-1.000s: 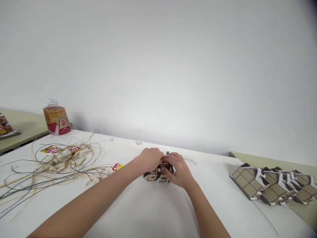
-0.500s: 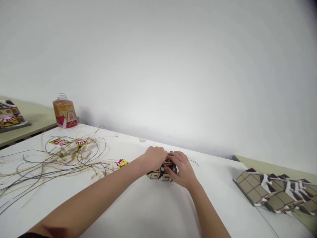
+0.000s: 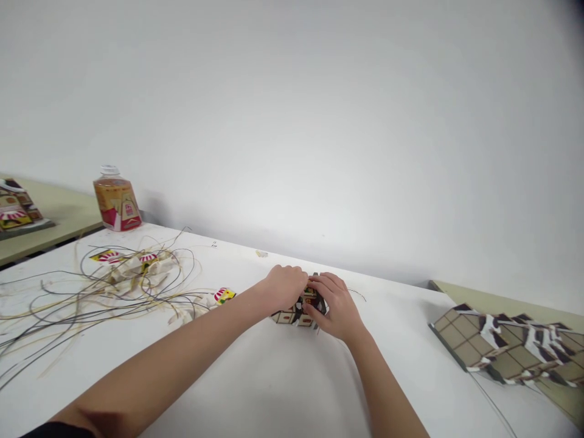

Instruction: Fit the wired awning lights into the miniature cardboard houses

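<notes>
Both hands close on a small model house point(image 3: 287, 317) at the middle of the white table point(image 3: 255, 377). My left hand point(image 3: 286, 287) wraps over its left upper side, knuckles up, the fingertips hidden. From the right, my right hand point(image 3: 335, 305) grips the same house, its thumb across the front and fingers over the top. Cream walls with reddish windows and dark edges show between and below the hands. A thin dark wire point(image 3: 358, 294) sticks out behind my right hand.
Tangled black and yellow strips point(image 3: 137, 292) with cream scraps cover the table's left. Small yellow pieces with red-and-white awnings point(image 3: 224, 295) lie there too. A juice bottle point(image 3: 117, 201) stands behind. Several model houses point(image 3: 506, 347) sit right; another house point(image 3: 17, 207) is far left.
The whole view has shifted slightly. Both hands keep their hold on the model house, with hardly any visible change in the fingers.
</notes>
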